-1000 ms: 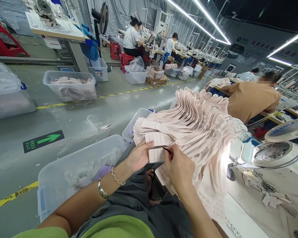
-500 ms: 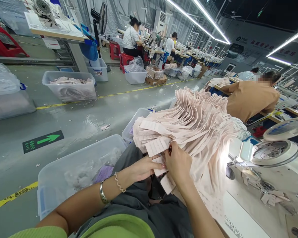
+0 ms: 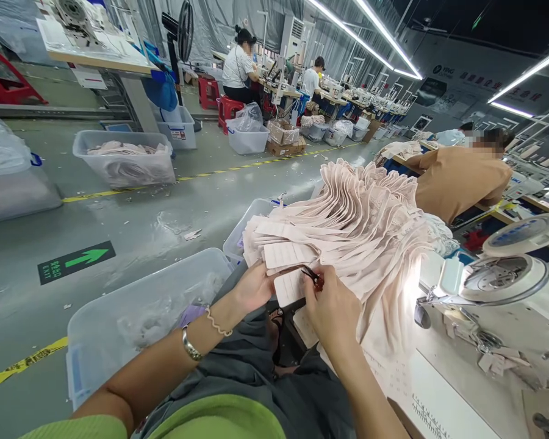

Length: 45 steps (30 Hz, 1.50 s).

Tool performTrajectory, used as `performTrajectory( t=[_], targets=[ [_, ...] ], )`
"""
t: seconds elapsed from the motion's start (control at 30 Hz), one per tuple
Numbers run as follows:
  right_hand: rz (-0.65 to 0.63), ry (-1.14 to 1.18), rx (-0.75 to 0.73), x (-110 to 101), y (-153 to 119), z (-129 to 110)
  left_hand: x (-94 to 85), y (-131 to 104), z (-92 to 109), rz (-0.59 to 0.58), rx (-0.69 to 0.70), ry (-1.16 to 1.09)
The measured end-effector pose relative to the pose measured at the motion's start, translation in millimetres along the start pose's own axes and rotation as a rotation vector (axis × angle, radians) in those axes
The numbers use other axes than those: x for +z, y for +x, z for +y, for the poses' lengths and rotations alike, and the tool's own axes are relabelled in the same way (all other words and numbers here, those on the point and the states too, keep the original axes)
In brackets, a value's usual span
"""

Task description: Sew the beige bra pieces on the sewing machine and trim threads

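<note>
A big pile of pale pink garment pieces (image 3: pixel 348 213), with layered straps and lace edges, lies on the sewing table in front of me. My left hand (image 3: pixel 256 286) pinches the edge of a pale pink fabric tab (image 3: pixel 289 288) with stitched rows, which hangs from the pile's near side. Above it lies another stitched tab (image 3: pixel 286 255). Dark thread snips (image 3: pixel 311 275) are gripped in my right hand (image 3: pixel 336 305), their points toward the strap between the tabs. Part of the snips is hidden by my fingers.
To the right stands a white sewing machine (image 3: pixel 521 292) on the table. A clear plastic bin (image 3: pixel 132 305) with plastic bags sits at my left, another bin (image 3: pixel 242 235) beyond it. A co-worker in a brown top (image 3: pixel 462 180) bends forward ahead on the right.
My left hand has moved up and left along the tabs. My right hand has shifted slightly right and down, and the snips in it now show. The lower tab is turned more into view.
</note>
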State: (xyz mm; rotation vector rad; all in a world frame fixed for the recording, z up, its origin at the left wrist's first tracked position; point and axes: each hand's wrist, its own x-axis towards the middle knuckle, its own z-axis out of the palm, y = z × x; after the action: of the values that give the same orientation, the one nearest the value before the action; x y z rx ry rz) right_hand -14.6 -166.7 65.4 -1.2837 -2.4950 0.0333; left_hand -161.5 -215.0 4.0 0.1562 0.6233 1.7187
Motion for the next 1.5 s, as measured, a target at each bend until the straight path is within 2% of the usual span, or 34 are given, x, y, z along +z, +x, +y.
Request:
performTrajectory(
  t=[0.2,0.3,0.37,0.47,0.53,0.6,0.67,0.77,0.83,0.97,1.17,1.33,1.43,1.5],
  targets=[
    [-0.090,-0.141,-0.016,5,10,-5,3.4,-6,-7,-0.072,0.049,-0.024],
    [-0.114,-0.180,-0.004,8,15,-5,5.9,-15,-18,-0.089,0.062,-0.021],
    [-0.118,-0.178,-0.006,10,17,-4,5.8,-21,-28,-0.099,0.014,0.033],
    [-0.115,-0.165,-0.005,9,16,-3,4.6,-24,-36,-0.091,-0.141,0.169],
    [-0.099,-0.127,0.002,6,11,-1,5.3,-20,-33,-0.027,-0.108,0.202],
    [-0.053,-0.055,0.007,1,4,2,7.8,-14,-23,0.012,0.021,0.161],
    [0.000,0.017,0.013,-3,-4,5,10.9,-9,-10,-0.030,0.091,0.084],
    [0.035,0.064,0.023,-6,-13,9,14.1,-5,3,-0.088,0.090,-0.004],
    [0.035,0.065,0.031,-6,-15,9,14.0,-6,5,-0.094,0.087,-0.018],
    [0.048,0.044,0.038,-4,-11,4,10.8,-9,-2,-0.094,0.090,-0.003],
    [0.095,-0.089,-0.028,2,-2,0,8.2,-13,-7,-0.097,0.087,0.012],
    [0.025,-0.178,-0.021,5,3,-1,9.7,-17,-12,-0.131,0.047,-0.026],
    [-0.014,-0.181,0.009,8,6,-2,9.7,-22,-26,-0.171,0.007,-0.015],
    [-0.047,-0.177,0.035,10,8,-1,8.9,-24,-37,-0.200,-0.074,0.058]
  ],
)
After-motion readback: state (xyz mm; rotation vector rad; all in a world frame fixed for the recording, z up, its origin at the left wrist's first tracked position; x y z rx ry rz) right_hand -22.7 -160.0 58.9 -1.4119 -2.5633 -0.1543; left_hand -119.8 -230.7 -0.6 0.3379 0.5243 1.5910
